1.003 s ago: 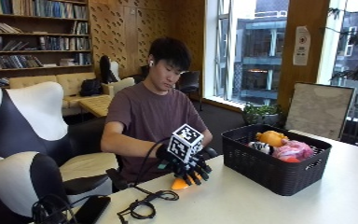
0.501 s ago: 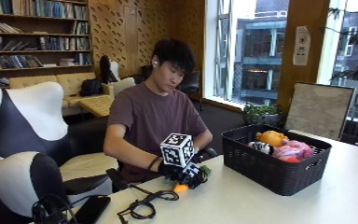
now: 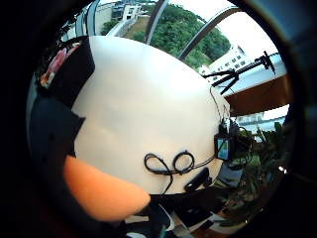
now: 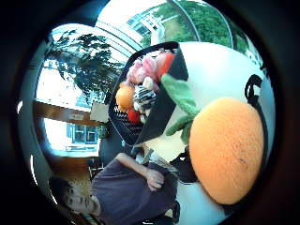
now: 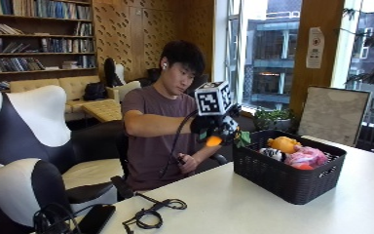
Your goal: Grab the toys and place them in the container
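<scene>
In the outside view my gloved right hand point(image 5: 216, 127) is raised above the table and grips an orange plush toy point(image 5: 214, 141) with green leaves point(image 5: 242, 139). It hovers just beside the near end of the black basket point(image 5: 284, 178), slightly above its rim. The toy point(image 4: 227, 150) fills much of the thumb side palm view, its leaves point(image 4: 180, 101) against the basket wall point(image 4: 164, 105). Its orange body point(image 3: 101, 191) also shows in the little finger side view. Several toys lie in the basket, among them an orange one point(image 5: 283, 144) and a pink one point(image 5: 307, 157).
The white table point(image 5: 239, 204) carries a coiled black cable point(image 5: 151, 214) and a dark phone point(image 5: 96, 218) near its end. The person's bare left hand point(image 5: 188, 163) stays low at the table edge. A black-and-white chair point(image 5: 25, 146) stands beside the table.
My right hand has risen from the table surface with the orange toy in it and moved toward the basket.
</scene>
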`<state>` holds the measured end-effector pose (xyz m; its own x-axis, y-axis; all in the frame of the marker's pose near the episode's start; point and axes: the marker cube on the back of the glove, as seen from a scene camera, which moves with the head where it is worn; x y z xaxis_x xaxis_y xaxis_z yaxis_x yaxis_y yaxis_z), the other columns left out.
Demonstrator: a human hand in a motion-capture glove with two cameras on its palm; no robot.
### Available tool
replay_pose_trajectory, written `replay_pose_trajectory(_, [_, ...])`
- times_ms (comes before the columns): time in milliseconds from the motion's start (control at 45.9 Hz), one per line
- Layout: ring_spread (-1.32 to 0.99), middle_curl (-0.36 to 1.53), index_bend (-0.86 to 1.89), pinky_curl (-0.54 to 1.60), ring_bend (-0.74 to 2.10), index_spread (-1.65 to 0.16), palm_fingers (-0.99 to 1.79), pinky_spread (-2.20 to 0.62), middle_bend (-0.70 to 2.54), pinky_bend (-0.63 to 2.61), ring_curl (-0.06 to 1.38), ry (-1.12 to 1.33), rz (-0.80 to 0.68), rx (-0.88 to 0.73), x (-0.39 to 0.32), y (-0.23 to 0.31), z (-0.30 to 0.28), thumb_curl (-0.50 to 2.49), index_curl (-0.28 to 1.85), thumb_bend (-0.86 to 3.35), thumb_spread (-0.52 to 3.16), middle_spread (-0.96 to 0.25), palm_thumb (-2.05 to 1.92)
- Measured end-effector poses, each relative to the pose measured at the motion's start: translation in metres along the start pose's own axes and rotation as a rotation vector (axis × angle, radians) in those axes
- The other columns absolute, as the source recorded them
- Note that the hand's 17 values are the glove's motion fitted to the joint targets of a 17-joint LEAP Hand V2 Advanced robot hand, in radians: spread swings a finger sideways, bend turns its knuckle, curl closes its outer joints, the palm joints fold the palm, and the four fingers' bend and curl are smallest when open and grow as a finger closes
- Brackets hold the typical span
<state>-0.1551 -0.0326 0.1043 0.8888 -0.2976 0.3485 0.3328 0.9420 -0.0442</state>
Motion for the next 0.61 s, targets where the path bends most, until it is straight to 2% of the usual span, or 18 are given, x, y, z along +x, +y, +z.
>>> replay_pose_trajectory(153, [-0.43,0.77,1.02,0.53,1.21,-0.23,1.17,-0.42,1.19,0.94,0.74,0.043,-0.01,0.08,-0.043,-0.03,-0.057,0.76,0.67,0.06,0.61,-0.24,0.59])
replay_pose_trajectory(305, [-0.43,0.8,1.06,0.56,1.25,-0.21,1.12,-0.42,1.23,0.97,0.77,0.015,-0.083,0.117,-0.101,-0.052,-0.083,0.81,0.73,0.04,0.52,-0.21,0.6])
replay_pose_trajectory(414, [-0.42,0.82,1.08,0.58,1.27,-0.19,1.11,-0.42,1.25,0.99,0.78,-0.013,-0.123,0.127,-0.138,-0.065,-0.077,0.85,0.76,0.03,0.47,-0.2,0.6])
replay_pose_trajectory(610, [-0.41,0.83,1.08,0.59,1.29,-0.18,1.08,-0.43,1.27,1.0,0.79,-0.087,-0.151,0.087,-0.208,-0.078,-0.028,0.9,0.8,0.01,0.41,-0.19,0.61])
